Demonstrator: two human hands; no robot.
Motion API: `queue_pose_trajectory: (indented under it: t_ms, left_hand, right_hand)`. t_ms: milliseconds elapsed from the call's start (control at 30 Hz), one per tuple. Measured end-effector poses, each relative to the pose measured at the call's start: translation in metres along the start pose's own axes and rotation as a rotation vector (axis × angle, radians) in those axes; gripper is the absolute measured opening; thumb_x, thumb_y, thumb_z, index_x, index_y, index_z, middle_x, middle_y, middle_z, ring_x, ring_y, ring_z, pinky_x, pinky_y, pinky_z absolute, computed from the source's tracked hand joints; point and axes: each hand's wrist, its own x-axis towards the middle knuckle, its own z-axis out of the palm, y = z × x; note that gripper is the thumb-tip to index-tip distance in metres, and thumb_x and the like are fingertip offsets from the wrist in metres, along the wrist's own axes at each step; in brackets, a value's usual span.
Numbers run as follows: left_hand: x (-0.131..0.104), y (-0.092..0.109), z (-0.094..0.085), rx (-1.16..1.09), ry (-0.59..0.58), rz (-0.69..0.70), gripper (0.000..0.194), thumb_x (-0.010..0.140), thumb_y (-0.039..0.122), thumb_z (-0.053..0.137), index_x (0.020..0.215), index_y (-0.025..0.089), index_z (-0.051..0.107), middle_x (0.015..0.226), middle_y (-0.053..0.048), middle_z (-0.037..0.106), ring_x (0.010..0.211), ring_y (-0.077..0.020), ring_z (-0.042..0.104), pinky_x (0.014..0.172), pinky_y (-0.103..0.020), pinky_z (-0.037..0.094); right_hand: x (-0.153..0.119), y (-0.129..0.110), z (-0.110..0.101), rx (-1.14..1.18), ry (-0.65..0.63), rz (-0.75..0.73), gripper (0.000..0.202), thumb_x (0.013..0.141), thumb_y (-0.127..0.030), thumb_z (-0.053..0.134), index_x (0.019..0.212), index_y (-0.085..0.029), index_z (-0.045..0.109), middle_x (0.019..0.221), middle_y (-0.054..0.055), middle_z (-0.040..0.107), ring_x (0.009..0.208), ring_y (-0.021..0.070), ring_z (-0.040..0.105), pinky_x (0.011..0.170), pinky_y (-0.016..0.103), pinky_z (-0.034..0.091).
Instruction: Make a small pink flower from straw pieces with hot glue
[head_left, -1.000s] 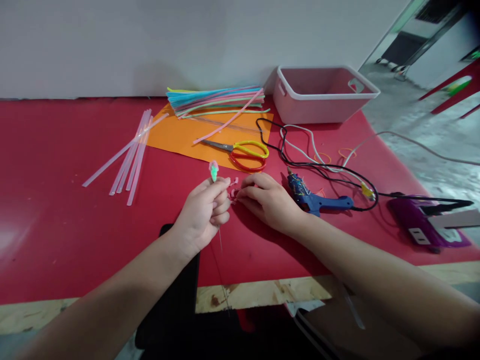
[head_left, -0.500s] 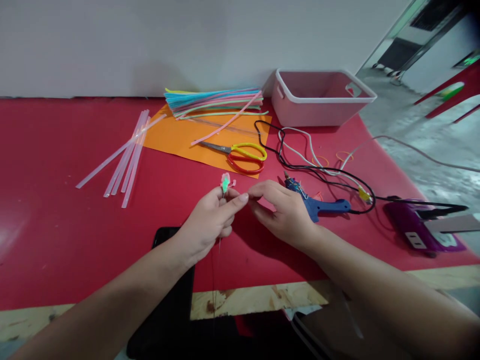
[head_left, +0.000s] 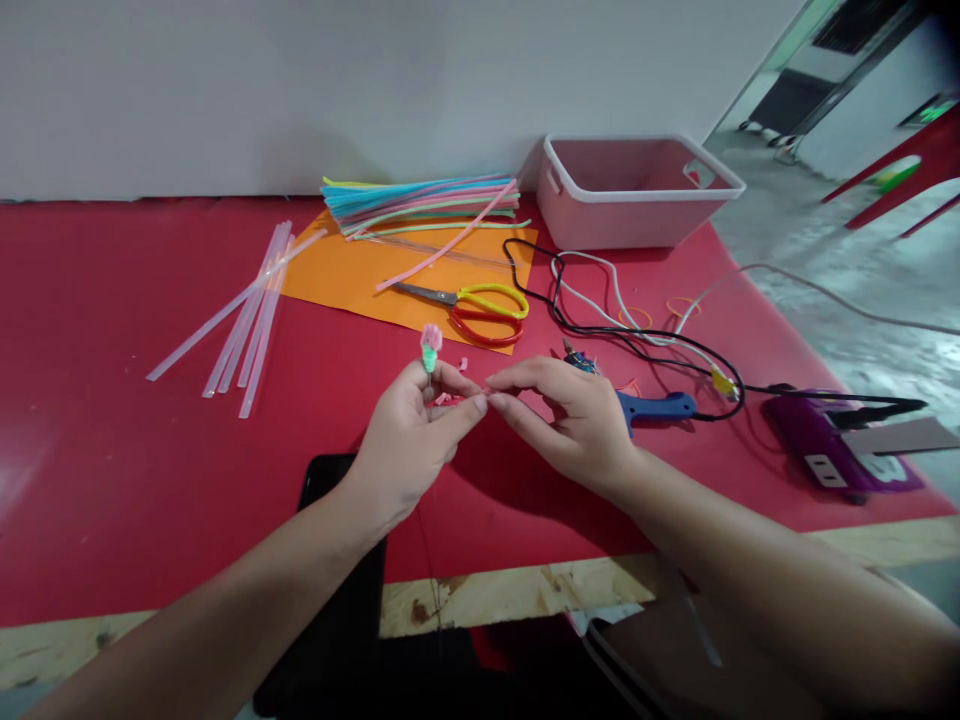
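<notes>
My left hand [head_left: 409, 435] is closed around the thin wire stem of a small pipe-cleaner flower [head_left: 430, 348], pink on top and green below, which stands up above the fingers. My right hand [head_left: 570, 415] is pinched, its thumb and forefinger meeting my left fingertips over the red table [head_left: 97, 480]. What lies between the fingertips is too small to name. Little pink bits [head_left: 463, 364] show just beyond my left fingers. Partly behind my right hand lies a blue glue gun [head_left: 660, 407].
Scissors [head_left: 491, 300] and pipe cleaners [head_left: 420, 208] lie on orange paper [head_left: 315, 275]. Glue sticks [head_left: 259, 330] are at left. A pink basket [head_left: 630, 215] stands at the back. Cables [head_left: 600, 325] run toward a purple power strip [head_left: 832, 450]. A black flat object [head_left: 330, 590] overhangs the front edge.
The flower has shifted slightly left and upward and now shows more of its pink top. Both hands still meet at the fingertips, with my right hand's fingers slightly straighter. The whole view has shifted a little.
</notes>
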Motion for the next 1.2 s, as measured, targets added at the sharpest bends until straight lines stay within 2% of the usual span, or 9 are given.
queue_pose_trajectory:
  t_ms: [267, 467, 633, 733, 833, 933, 1000, 1100, 1200]
  left_hand:
    - [0.000, 0.007, 0.001, -0.205, -0.056, -0.165, 0.039, 0.063, 0.020, 0.084, 0.079, 0.018, 0.049, 0.066, 0.008, 0.052, 0.042, 0.0008, 0.033, 0.036, -0.011, 0.025]
    - [-0.002, 0.013, 0.001, -0.240, -0.208, -0.313, 0.038, 0.064, 0.016, 0.082, 0.077, 0.018, 0.046, 0.057, 0.010, 0.046, 0.041, 0.0013, 0.024, 0.035, -0.010, 0.019]
    - [-0.001, 0.015, 0.000, -0.270, -0.339, -0.382, 0.032, 0.068, 0.013, 0.075, 0.078, 0.018, 0.045, 0.054, 0.012, 0.039, 0.041, 0.0009, 0.020, 0.036, -0.011, 0.017]
    - [-0.001, 0.015, -0.002, -0.279, -0.299, -0.371, 0.035, 0.066, 0.013, 0.077, 0.078, 0.019, 0.044, 0.056, 0.011, 0.041, 0.042, 0.0007, 0.021, 0.036, -0.011, 0.016]
    - [0.000, 0.015, -0.003, -0.289, -0.250, -0.355, 0.038, 0.064, 0.013, 0.079, 0.077, 0.019, 0.043, 0.059, 0.009, 0.046, 0.043, 0.0007, 0.022, 0.036, -0.011, 0.016]
    - [0.000, 0.014, -0.002, -0.282, -0.230, -0.349, 0.040, 0.063, 0.014, 0.081, 0.076, 0.019, 0.043, 0.058, 0.010, 0.045, 0.042, 0.0010, 0.023, 0.036, -0.010, 0.018]
    - [0.000, 0.013, -0.002, -0.273, -0.226, -0.347, 0.041, 0.062, 0.014, 0.082, 0.076, 0.019, 0.043, 0.058, 0.010, 0.045, 0.041, 0.0010, 0.024, 0.036, -0.011, 0.019]
    - [0.000, 0.012, -0.001, -0.275, -0.234, -0.338, 0.041, 0.062, 0.014, 0.082, 0.076, 0.019, 0.044, 0.058, 0.010, 0.044, 0.041, 0.0006, 0.025, 0.036, -0.011, 0.019]
    - [0.000, 0.012, -0.001, -0.279, -0.214, -0.313, 0.039, 0.064, 0.014, 0.080, 0.074, 0.019, 0.043, 0.058, 0.010, 0.043, 0.041, 0.0003, 0.024, 0.036, -0.011, 0.018]
  right_hand:
    - [0.000, -0.001, -0.002, 0.058, 0.009, -0.039, 0.002, 0.091, -0.020, 0.061, 0.091, -0.021, 0.063, 0.084, 0.003, 0.070, 0.079, 0.0141, 0.065, 0.073, 0.028, 0.053]
    - [0.001, -0.002, -0.004, 0.208, -0.071, -0.103, 0.008, 0.094, -0.017, 0.052, 0.087, -0.019, 0.056, 0.082, 0.005, 0.061, 0.080, 0.0148, 0.058, 0.074, 0.030, 0.050]
    - [-0.002, -0.005, -0.004, 0.442, -0.165, 0.003, 0.012, 0.097, -0.019, 0.048, 0.087, -0.019, 0.054, 0.083, 0.003, 0.059, 0.081, 0.0136, 0.058, 0.078, 0.031, 0.051]
    - [-0.003, -0.006, -0.002, 0.504, -0.129, 0.113, 0.014, 0.097, -0.021, 0.049, 0.087, -0.019, 0.058, 0.083, 0.003, 0.063, 0.082, 0.0125, 0.061, 0.079, 0.029, 0.052]
    - [-0.003, -0.005, -0.001, 0.528, -0.030, 0.212, 0.018, 0.099, -0.023, 0.047, 0.091, -0.018, 0.063, 0.083, 0.002, 0.066, 0.080, 0.0107, 0.063, 0.077, 0.026, 0.053]
    - [-0.001, -0.006, -0.002, 0.564, -0.037, 0.208, 0.008, 0.091, -0.024, 0.061, 0.096, -0.019, 0.066, 0.088, 0.002, 0.068, 0.078, 0.0105, 0.064, 0.073, 0.025, 0.054]
    - [0.001, -0.006, -0.003, 0.568, -0.074, 0.185, 0.009, 0.084, -0.022, 0.070, 0.092, -0.019, 0.067, 0.087, 0.002, 0.069, 0.079, 0.0117, 0.065, 0.073, 0.026, 0.055]
    - [0.001, -0.007, -0.003, 0.590, -0.079, 0.198, 0.004, 0.085, -0.021, 0.069, 0.083, -0.018, 0.066, 0.084, 0.003, 0.068, 0.079, 0.0127, 0.065, 0.075, 0.028, 0.055]
    - [0.000, -0.003, -0.001, 0.552, -0.056, 0.238, 0.006, 0.088, -0.023, 0.066, 0.084, -0.018, 0.064, 0.083, 0.002, 0.067, 0.078, 0.0116, 0.063, 0.074, 0.027, 0.054]
